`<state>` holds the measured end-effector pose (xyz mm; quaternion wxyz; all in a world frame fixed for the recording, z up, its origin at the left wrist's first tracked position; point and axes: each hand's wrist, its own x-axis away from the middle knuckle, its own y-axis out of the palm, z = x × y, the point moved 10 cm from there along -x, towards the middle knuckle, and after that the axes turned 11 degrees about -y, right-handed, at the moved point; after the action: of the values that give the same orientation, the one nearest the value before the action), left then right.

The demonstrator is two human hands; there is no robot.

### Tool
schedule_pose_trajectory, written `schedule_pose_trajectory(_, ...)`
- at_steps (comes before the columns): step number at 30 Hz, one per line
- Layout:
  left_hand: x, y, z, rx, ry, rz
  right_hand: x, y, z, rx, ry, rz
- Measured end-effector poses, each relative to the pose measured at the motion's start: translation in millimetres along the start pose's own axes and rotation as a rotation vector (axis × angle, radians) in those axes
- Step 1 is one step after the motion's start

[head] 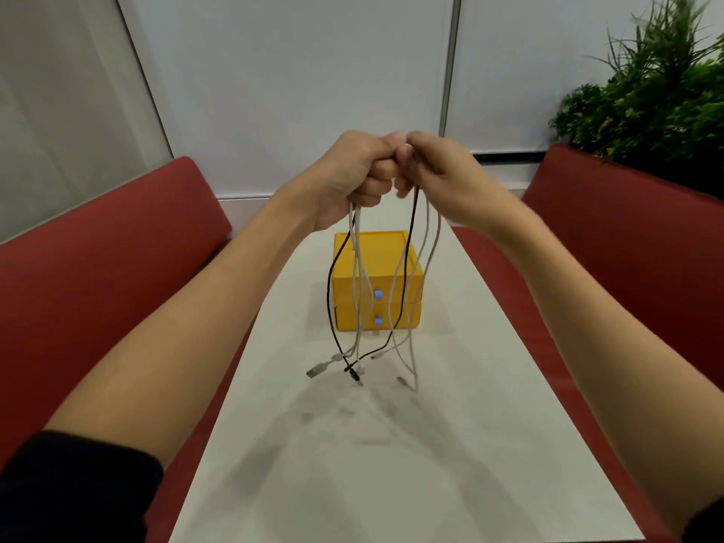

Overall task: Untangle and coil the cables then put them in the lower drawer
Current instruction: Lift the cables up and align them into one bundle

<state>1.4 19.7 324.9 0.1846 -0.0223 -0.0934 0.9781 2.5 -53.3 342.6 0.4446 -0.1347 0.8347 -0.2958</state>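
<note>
— What were the hands doing?
— Left hand and right hand, each grip closed on the cables, which dangled above the bench before the yellow drawers.

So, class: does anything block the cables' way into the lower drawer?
Yes: the yellow box's lower drawer is shut. The white and black cables hang bunched from the left hand and right hand above the white table.
</note>
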Motion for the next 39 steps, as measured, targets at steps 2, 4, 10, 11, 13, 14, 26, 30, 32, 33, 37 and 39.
schedule_pose_trajectory(2, 2, -6, 0, 0.023, 0.017, 0.026, 1, 9, 8, -0.052, 0.005, 0.092)
schedule_pose_trajectory(4, 6, -15, 4, 0.088, 0.055, 0.071, 11, 21, 26, -0.193, 0.045, 0.184)
schedule_pose_trajectory(10, 23, -62, 29, 0.358, 0.189, 0.202, 90, 74, 113, -0.241, 0.332, 0.214)
schedule_pose_trajectory(11, 24, -67, 28, 0.378, 0.197, 0.208, 104, 81, 125, -0.259, 0.383, 0.221)
schedule_pose_trajectory(13, 24, -69, 24, 0.419, 0.204, 0.194, 128, 93, 146, -0.295, 0.491, 0.240)
schedule_pose_trajectory(14, 22, -69, 21, 0.436, 0.203, 0.189, 140, 98, 154, -0.305, 0.546, 0.248)
schedule_pose_trajectory(26, 14, -46, -1, 0.471, 0.146, 0.160, 220, 124, 194, -0.352, 1.008, 0.351)
schedule_pose_trajectory(30, 15, -42, -4, 0.455, 0.142, 0.158, 245, 141, 200, -0.644, 1.256, 0.504)
schedule_pose_trajectory(32, 17, -41, -6, 0.425, 0.150, 0.170, 254, 148, 202, -0.859, 1.360, 0.613)
schedule_pose_trajectory(33, 18, -40, -6, 0.414, 0.154, 0.176, 257, 150, 202, -0.957, 1.400, 0.663)
schedule_pose_trajectory(37, 19, -37, -8, 0.432, 0.163, 0.168, 267, 167, 202, -1.254, 1.488, 0.776)
schedule_pose_trajectory(39, 18, -37, -9, 0.438, 0.155, 0.152, 270, 172, 202, -1.286, 1.489, 0.798)
